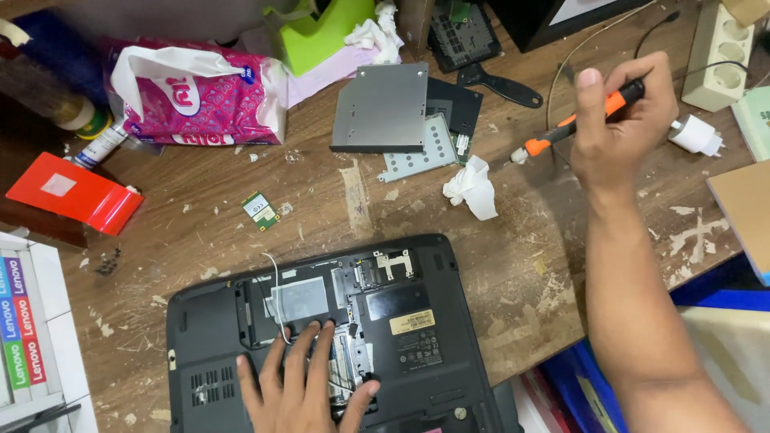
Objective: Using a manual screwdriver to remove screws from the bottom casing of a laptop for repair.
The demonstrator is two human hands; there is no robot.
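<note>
Above the desk, right hand (622,120) grip tight around screwdriver (579,122), left hand (301,385) flat on laptop (417,337).

Open wood is seen between the laptop (321,321) and the clutter behind it — a bare strip broken only by the small green circuit card (261,210) and the crumpled tissue (473,187). The far edge is crowded by the pink tissue pack (200,96), the grey drive caddy (381,108) and the perforated metal plate (425,148). Left passage is narrowed by the red box (76,194) — right of the laptop, bare tabletop is left free.
</note>
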